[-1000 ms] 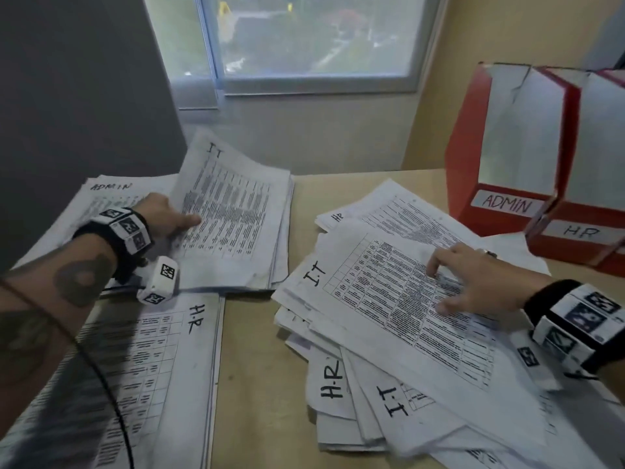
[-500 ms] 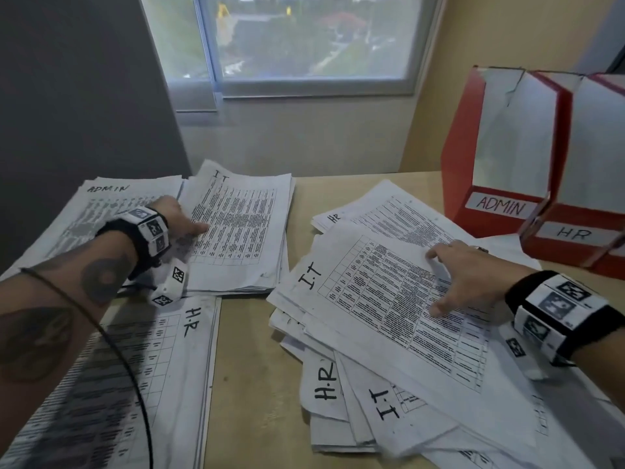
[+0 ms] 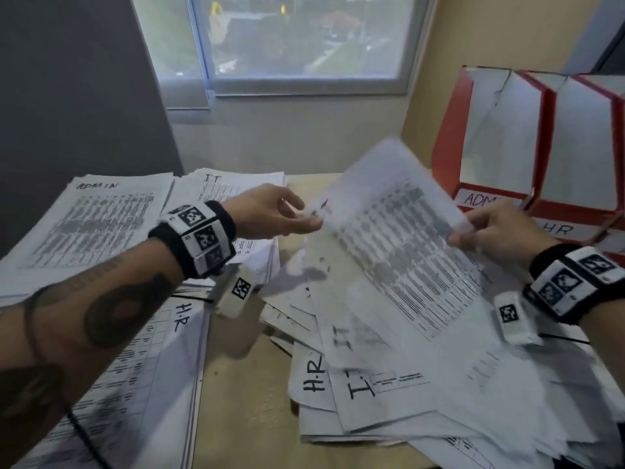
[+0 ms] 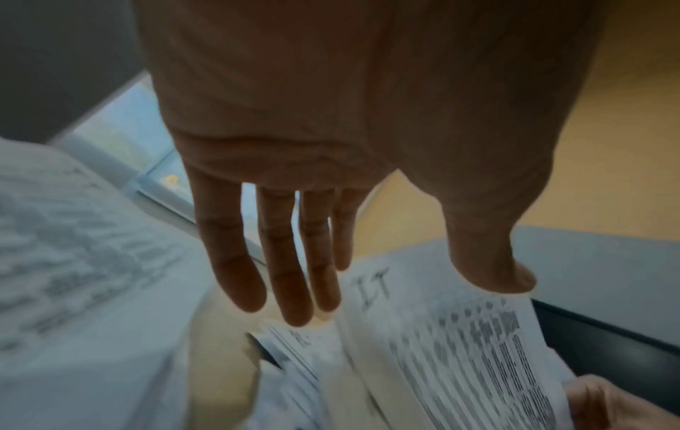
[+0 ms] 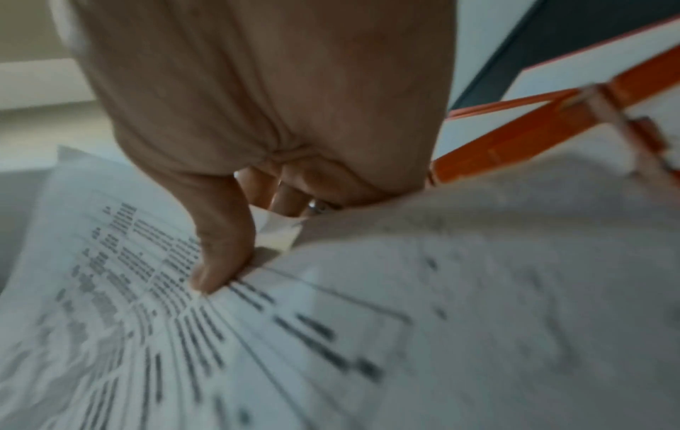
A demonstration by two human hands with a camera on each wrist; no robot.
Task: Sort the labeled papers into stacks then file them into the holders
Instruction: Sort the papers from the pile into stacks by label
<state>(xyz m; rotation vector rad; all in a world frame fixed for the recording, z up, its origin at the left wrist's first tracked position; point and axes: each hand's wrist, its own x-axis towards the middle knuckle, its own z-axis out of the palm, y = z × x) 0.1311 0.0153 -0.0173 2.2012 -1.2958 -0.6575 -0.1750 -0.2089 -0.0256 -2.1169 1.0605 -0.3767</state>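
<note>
**Red cardboard holders wait while I lift an I.T sheet**

Red cardboard file holders (image 3: 453, 157) stand at the far right of my wooden table (image 3: 236, 418). I can count three of them, side by side and touching. The nearest to the window is labelled ADMIN, the next HR; the third runs off the edge, so I cannot read its label. Their white inner walls show, and I see no papers inside the two whose openings are visible.

Three sorted stacks lie on my left: an ADMIN stack (image 3: 98, 218) at the far left, an I.T stack (image 3: 216, 187) just beside it, and an H.R stack (image 3: 162, 367) nearest me. On my right sprawls one loose unsorted pile (image 3: 389, 401), its sheets overlapping, marked H.R and I.T; there are too many to count.

Above that pile I hold one printed sheet (image 3: 399, 238), marked I.T, tilted and blurred. My right hand (image 3: 497, 231) pinches its right edge, thumb on top and fingers curled beneath. My left hand (image 3: 270, 214) is at its left corner with fingers straight and spread, thumb at the edge; I cannot tell whether it touches the paper.
</note>
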